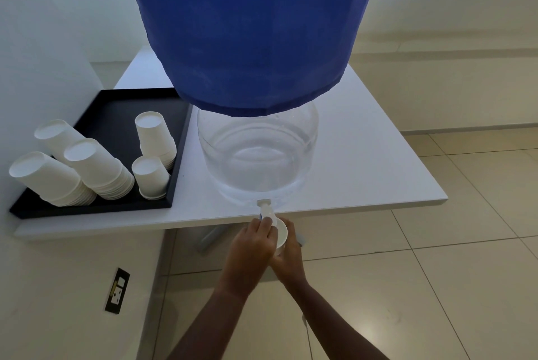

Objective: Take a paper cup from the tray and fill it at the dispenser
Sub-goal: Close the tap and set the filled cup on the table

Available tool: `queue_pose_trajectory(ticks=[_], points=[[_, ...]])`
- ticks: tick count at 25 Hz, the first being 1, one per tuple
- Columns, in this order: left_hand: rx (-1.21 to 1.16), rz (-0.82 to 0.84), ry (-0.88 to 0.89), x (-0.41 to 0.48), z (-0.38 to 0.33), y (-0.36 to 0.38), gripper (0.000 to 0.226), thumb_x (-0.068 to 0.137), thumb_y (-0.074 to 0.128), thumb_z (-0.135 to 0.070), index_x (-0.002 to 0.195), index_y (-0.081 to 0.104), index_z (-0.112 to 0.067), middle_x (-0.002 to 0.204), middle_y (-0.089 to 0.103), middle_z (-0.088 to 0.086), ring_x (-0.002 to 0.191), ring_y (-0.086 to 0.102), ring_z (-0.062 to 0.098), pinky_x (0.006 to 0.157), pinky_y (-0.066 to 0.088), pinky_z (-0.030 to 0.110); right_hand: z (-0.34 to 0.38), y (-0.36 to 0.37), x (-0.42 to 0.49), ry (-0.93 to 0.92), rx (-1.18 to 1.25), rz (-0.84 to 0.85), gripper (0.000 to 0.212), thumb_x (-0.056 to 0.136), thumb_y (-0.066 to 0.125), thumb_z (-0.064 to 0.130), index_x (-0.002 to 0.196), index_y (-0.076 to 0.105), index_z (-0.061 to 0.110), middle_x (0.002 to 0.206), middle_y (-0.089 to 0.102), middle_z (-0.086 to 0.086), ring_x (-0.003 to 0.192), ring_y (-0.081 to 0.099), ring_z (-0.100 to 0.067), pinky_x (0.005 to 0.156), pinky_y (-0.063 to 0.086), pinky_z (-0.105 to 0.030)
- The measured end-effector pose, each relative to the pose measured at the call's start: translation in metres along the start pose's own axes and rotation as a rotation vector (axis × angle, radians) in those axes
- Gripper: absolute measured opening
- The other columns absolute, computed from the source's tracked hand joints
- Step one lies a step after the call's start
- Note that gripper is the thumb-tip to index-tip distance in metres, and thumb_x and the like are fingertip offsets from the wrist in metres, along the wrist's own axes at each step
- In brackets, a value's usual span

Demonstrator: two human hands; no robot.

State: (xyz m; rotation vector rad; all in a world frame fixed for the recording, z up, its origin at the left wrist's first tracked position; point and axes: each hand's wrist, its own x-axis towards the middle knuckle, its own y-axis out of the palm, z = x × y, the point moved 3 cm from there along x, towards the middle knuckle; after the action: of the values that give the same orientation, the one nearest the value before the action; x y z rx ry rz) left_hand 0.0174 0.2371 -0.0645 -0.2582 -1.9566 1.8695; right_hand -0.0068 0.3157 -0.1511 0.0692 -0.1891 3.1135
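Cup pick done, fill step in progress: right hand [288, 252] wrapped around paper cup [281, 233] under the tap [266, 211], left hand [251, 246] pinching the tap; water level not visible.

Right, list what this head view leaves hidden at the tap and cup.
- Water level inside the paper cup: hidden by the left hand and the tap.
- Whether water flows: too small to tell.
- Right hand: its grip is mostly behind the cup.
- Dispenser top: covered by blue cloth.
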Motion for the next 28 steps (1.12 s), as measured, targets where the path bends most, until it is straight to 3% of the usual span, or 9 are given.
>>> queue_pose_trajectory(ticks=[4, 7, 12, 19, 22, 25, 28], points=[[-0.14, -0.07, -0.164, -0.008, 0.003, 0.011, 0.052, 0.037, 0.096, -0.012, 0.084, 0.076, -0.002, 0.08, 0.077, 0.011, 0.068, 0.075, 0.019, 0.057, 0.064, 0.025, -0.008, -0.011, -0.007, 0.035, -0.012, -0.003, 0.057, 0.058, 0.077, 0.018, 0.103, 0.044, 0.033, 0.106, 0.058, -0.004, 0.097, 0.059, -0.02, 0.081, 0.052, -0.033], [-0.256, -0.144, -0.288, -0.011, 0.0, 0.016, 0.042, 0.052, 0.09, -0.001, 0.09, 0.073, 0.004, 0.086, 0.075, 0.017, 0.075, 0.074, 0.026, 0.06, 0.065, 0.033, -0.015, -0.025, -0.013, 0.06, -0.026, -0.033, 0.06, 0.058, 0.077, 0.013, 0.103, 0.045, 0.035, 0.106, 0.059, -0.002, 0.099, 0.058, -0.018, 0.083, 0.051, -0.035], [-0.289, -0.213, -0.427, -0.004, -0.015, 0.022, 0.036, 0.067, 0.078, 0.007, 0.102, 0.069, 0.007, 0.097, 0.072, 0.022, 0.09, 0.071, 0.033, 0.073, 0.063, 0.042, -0.013, -0.069, -0.013, 0.08, -0.038, -0.133, 0.062, 0.053, 0.074, 0.019, 0.102, 0.043, 0.04, 0.103, 0.057, 0.009, 0.096, 0.056, -0.007, 0.077, 0.048, -0.025], [-0.226, -0.215, -0.398, 0.026, -0.038, 0.025, 0.035, 0.067, 0.074, 0.007, 0.102, 0.07, 0.003, 0.099, 0.072, 0.02, 0.093, 0.07, 0.033, 0.075, 0.063, 0.042, 0.024, -0.13, 0.031, -0.034, -0.103, -0.256, 0.069, 0.056, 0.081, 0.02, 0.107, 0.038, 0.041, 0.104, 0.053, 0.016, 0.097, 0.054, -0.005, 0.08, 0.047, -0.026], [-0.228, -0.196, -0.384, 0.038, -0.044, 0.027, 0.041, 0.059, 0.08, 0.006, 0.099, 0.071, 0.003, 0.097, 0.073, 0.02, 0.091, 0.071, 0.032, 0.074, 0.063, 0.042, 0.033, -0.144, 0.06, -0.035, -0.12, -0.284, 0.071, 0.055, 0.08, 0.027, 0.114, 0.041, 0.027, 0.108, 0.052, 0.003, 0.102, 0.052, -0.018, 0.085, 0.048, -0.036], [-0.227, -0.174, -0.376, 0.051, -0.047, 0.03, 0.044, 0.054, 0.083, 0.005, 0.096, 0.072, 0.003, 0.095, 0.073, 0.02, 0.087, 0.073, 0.032, 0.07, 0.064, 0.042, 0.029, -0.149, 0.087, 0.006, -0.14, -0.294, 0.075, 0.06, 0.084, 0.017, 0.119, 0.039, 0.019, 0.112, 0.05, -0.001, 0.108, 0.049, -0.028, 0.092, 0.047, -0.047], [-0.24, -0.131, -0.373, 0.061, -0.049, 0.033, 0.047, 0.05, 0.086, 0.002, 0.095, 0.073, 0.001, 0.093, 0.075, 0.019, 0.085, 0.074, 0.03, 0.067, 0.064, 0.039, 0.02, -0.151, 0.104, 0.052, -0.138, -0.315, 0.075, 0.061, 0.083, 0.015, 0.121, 0.038, 0.018, 0.112, 0.048, -0.001, 0.111, 0.048, -0.031, 0.093, 0.045, -0.046]])
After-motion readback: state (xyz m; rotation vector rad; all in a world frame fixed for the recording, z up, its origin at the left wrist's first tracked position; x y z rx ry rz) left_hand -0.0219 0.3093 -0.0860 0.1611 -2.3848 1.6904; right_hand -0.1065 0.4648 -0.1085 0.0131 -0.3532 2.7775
